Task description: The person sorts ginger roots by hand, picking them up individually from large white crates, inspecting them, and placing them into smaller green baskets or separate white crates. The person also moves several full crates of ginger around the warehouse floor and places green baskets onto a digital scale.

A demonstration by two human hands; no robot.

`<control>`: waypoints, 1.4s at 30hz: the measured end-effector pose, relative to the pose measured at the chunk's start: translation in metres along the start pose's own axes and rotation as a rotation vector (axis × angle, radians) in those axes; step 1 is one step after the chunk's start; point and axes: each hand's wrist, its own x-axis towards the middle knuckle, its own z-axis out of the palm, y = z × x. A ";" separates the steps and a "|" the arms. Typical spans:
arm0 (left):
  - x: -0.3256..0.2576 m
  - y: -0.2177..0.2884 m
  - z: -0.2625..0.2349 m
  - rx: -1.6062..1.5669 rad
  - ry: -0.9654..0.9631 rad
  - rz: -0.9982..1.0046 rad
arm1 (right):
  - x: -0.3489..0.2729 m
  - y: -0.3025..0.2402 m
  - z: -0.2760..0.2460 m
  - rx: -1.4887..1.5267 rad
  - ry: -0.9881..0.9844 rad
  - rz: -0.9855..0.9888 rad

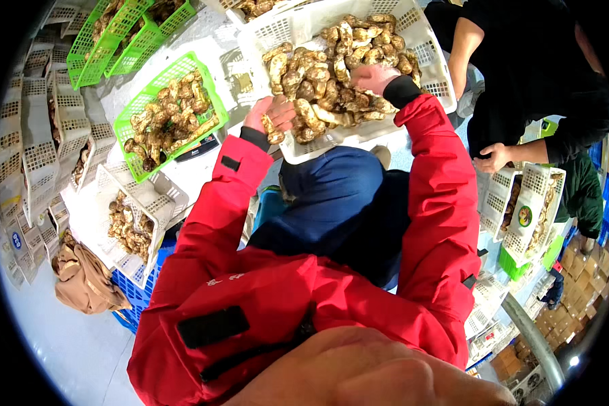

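Observation:
A large white plastic basket (277,34) in front of my knees holds a heap of brown and cream mushrooms (318,74) with thick stems. At the basket's near left corner, my left hand (271,114) has a single mushroom (272,130) in its grip. My right hand (375,78) reaches over the right part of the heap, its fingers down on the mushrooms. Those fingertips are partly hidden, so whether they grip one is unclear. Left of the basket, a green basket (123,128) holds more mushrooms.
A white basket (152,203) with mushrooms stands at the lower left, near a blue crate (132,294) and a brown cloth (88,277). Green baskets (81,54) and stacked white crates (40,155) line the far left. A person in black (528,74) sits at the right, beside more white crates (521,223).

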 end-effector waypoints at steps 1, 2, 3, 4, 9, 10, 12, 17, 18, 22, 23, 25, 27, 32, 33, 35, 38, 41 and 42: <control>0.001 0.002 0.002 -0.028 -0.001 0.013 | 0.009 0.016 -0.007 -0.138 0.200 -0.063; 0.004 -0.002 -0.001 -0.029 -0.002 0.023 | 0.013 0.035 -0.016 -0.116 0.276 -0.015; 0.006 -0.007 -0.001 0.060 0.049 0.063 | 0.022 0.051 -0.027 -0.086 0.350 0.016; 0.013 -0.006 -0.016 -0.104 -0.227 -0.038 | 0.033 0.061 -0.040 -0.042 0.476 -0.020; 0.016 -0.004 0.022 0.238 0.130 0.026 | 0.042 0.103 -0.107 0.232 0.534 0.011; 0.019 -0.003 0.017 0.229 0.160 0.007 | 0.043 0.093 -0.121 0.424 0.469 0.029; 0.020 -0.005 0.011 0.206 0.219 0.014 | 0.034 0.070 -0.149 0.497 0.535 0.000; -0.042 0.047 0.008 0.080 0.194 0.176 | -0.023 -0.066 -0.248 1.171 0.534 -0.195; -0.059 0.070 0.027 0.015 0.049 0.192 | -0.035 -0.083 -0.288 1.167 0.622 -0.267; -0.196 0.217 0.189 -0.083 0.046 0.424 | -0.099 -0.167 -0.441 1.309 1.002 -0.414; -0.256 0.259 0.248 -0.006 0.119 0.525 | -0.112 -0.184 -0.484 1.304 1.052 -0.468; -0.295 0.360 0.203 -0.060 -0.250 0.754 | -0.126 -0.243 -0.558 1.202 1.121 -0.684; -0.344 0.401 0.280 0.044 -0.233 0.789 | -0.133 -0.262 -0.621 1.026 1.203 -0.535; -0.379 0.492 0.348 0.228 -0.250 0.716 | -0.094 -0.301 -0.699 0.105 1.344 0.035; -0.380 0.503 0.352 0.261 -0.231 0.724 | -0.085 -0.314 -0.695 0.120 1.320 0.076; -0.367 0.520 0.394 0.264 -0.236 0.733 | -0.069 -0.274 -0.746 0.122 1.181 0.127; -0.363 0.553 0.396 0.641 -0.031 0.734 | -0.040 -0.304 -0.722 0.406 0.648 0.165; -0.336 0.598 0.388 0.929 0.173 0.836 | -0.010 -0.317 -0.737 -0.011 0.611 0.214; -0.315 0.614 0.411 0.910 0.228 0.839 | -0.004 -0.293 -0.790 -0.113 0.711 0.258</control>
